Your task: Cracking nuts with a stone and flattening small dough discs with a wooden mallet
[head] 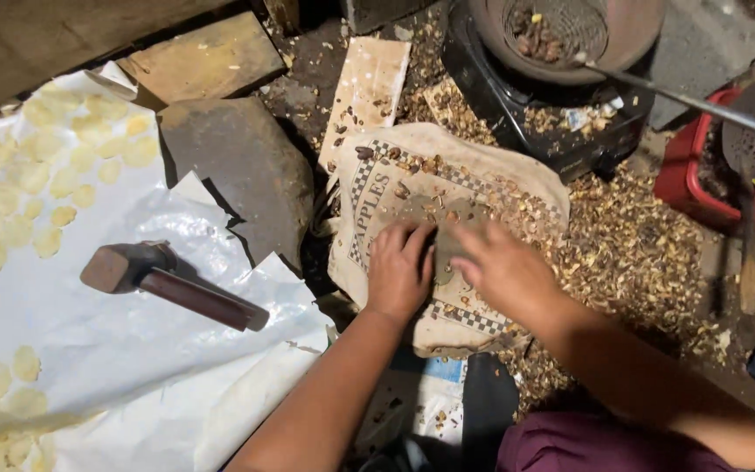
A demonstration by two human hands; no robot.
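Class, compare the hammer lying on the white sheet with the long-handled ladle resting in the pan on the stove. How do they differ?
The hammer has a short, thick brown handle; the ladle has a long, thin metal one. The hammer's head is a solid block; the ladle's is a perforated bowl holding dark pieces. The hammer lies flat on the white sheet; the ladle leans in the pan. Neither is in the hands.

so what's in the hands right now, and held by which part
Both hands, left hand and right hand, press on a flat grey stone on the sack, gripping its side edges.
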